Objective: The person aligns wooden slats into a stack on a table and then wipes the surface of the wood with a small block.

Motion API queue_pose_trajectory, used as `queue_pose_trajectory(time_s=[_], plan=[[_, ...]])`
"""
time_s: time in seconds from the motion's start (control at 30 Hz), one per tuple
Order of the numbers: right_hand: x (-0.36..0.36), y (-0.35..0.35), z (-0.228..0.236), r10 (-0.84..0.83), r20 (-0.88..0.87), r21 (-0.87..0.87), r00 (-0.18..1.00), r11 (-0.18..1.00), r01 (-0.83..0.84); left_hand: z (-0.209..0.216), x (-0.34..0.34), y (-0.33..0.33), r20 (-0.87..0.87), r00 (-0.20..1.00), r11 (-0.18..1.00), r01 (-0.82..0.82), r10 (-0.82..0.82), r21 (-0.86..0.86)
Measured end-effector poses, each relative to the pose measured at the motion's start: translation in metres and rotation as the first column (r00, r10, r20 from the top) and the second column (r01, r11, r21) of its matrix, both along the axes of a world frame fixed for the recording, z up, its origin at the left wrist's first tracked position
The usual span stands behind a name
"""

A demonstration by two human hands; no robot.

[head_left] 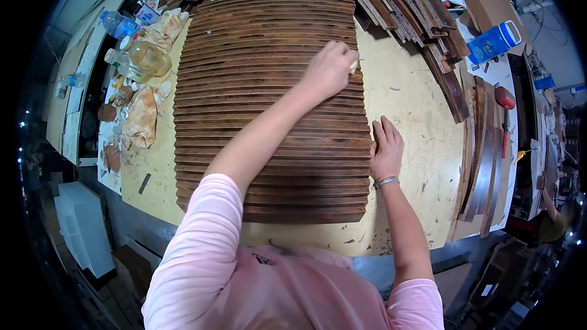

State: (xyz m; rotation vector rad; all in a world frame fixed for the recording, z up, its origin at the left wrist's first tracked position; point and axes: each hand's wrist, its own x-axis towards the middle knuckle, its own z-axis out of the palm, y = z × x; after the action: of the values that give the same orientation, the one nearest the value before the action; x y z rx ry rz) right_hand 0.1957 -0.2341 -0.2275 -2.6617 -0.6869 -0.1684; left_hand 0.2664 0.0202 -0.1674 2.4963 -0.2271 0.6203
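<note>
A dark brown ridged wooden panel [269,128] lies flat on the pale worktable [422,177], its slats running left to right. My left arm reaches across it, and my left hand [330,68] is closed near the panel's upper right edge. A small pale yellowish piece [353,66] pokes out from its fingers; I cannot make out whether it is cloth or sandpaper. My right hand [386,154], with a bracelet at the wrist, is open beside the panel's right edge, fingers stretched forward, thumb side against the edge.
Bottles, a jar of yellowish liquid [150,58] and stained rags [142,116] crowd the left side. Dark wooden strips [449,79] are stacked at the upper right, near a blue jug [494,43]. Further right lie more strips [480,153] and a red-handled tool [505,99].
</note>
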Motion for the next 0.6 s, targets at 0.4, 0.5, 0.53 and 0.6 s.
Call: queue_pose_trajectory(time_s=[0.4, 0.5, 0.53, 0.6], plan=[[-0.001, 0.0, -0.001, 0.001, 0.003, 0.028, 1.0, 1.0, -0.001, 0.013, -0.114, 0.181, -0.074, 0.919, 0.902, -0.361, 0.388, 0.238], [0.0, 0.0, -0.003, 0.012, 0.006, 0.024, 1.0, 1.0, -0.012, 0.006, -0.17, 0.267, -0.082, 0.811, 0.795, -0.541, 0.58, 0.274], [-0.001, 0.001, -0.003, 0.01, 0.007, 0.021, 1.0, 1.0, -0.011, 0.005, -0.187, 0.289, -0.102, 0.736, 0.725, -0.615, 0.669, 0.311], [0.0, 0.001, -0.001, 0.007, -0.009, 0.02, 1.0, 1.0, -0.007, 0.014, -0.209, 0.313, -0.121, 0.558, 0.556, -0.733, 0.821, 0.392]])
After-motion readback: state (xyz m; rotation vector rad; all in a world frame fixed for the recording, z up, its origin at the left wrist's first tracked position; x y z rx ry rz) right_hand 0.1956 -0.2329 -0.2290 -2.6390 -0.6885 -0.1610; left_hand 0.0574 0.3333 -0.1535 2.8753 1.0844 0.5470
